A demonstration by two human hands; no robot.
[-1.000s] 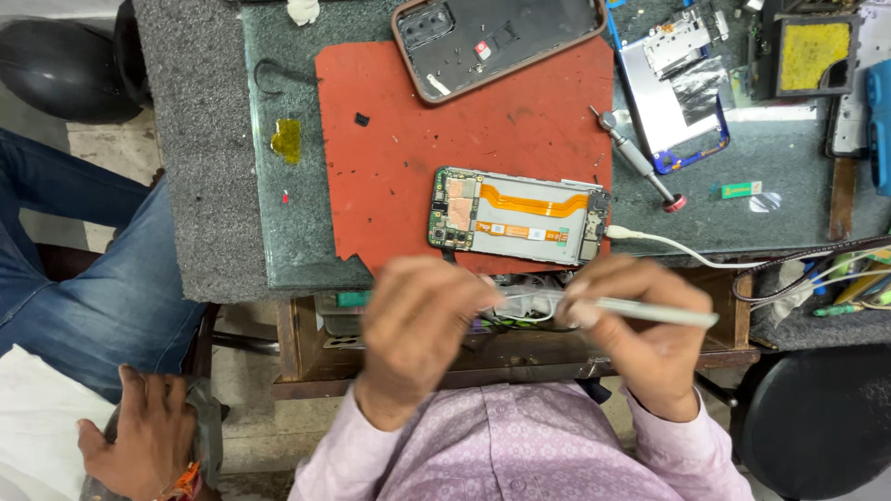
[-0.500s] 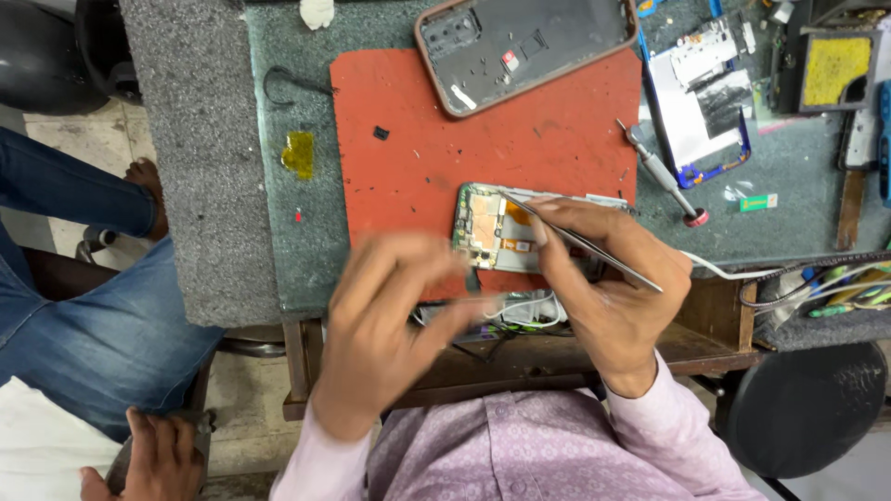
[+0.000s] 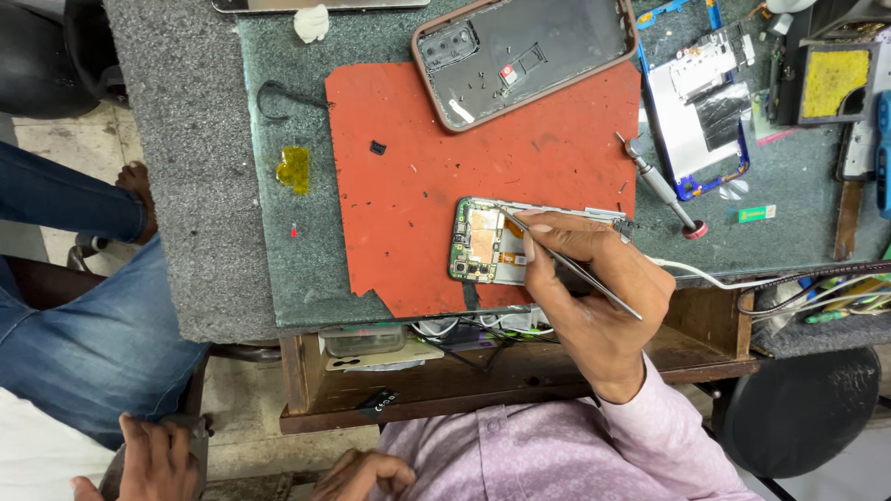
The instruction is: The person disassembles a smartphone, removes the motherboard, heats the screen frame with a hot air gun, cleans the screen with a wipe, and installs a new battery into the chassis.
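One opened phone chassis with exposed green circuit board point(image 3: 483, 241) lies on the single red rubber work mat point(image 3: 408, 186), near the mat's front edge, which itself sits close to the bench's front edge. One right hand point(image 3: 594, 278) rests over the chassis, its fingers pinched together on one pair of slim metal tweezers point(image 3: 575, 269), the tip touching the board's upper area. One left hand point(image 3: 367, 475) hangs below the bench by the lilac shirt, loosely curled, holding nothing visible. One dark phone back cover point(image 3: 524, 56) lies at the mat's far edge; one small screwdriver point(image 3: 661, 186) lies just right of the mat. The mat's left half offers open room. Half a second earlier the left hand covered the chassis; it has since withdrawn.
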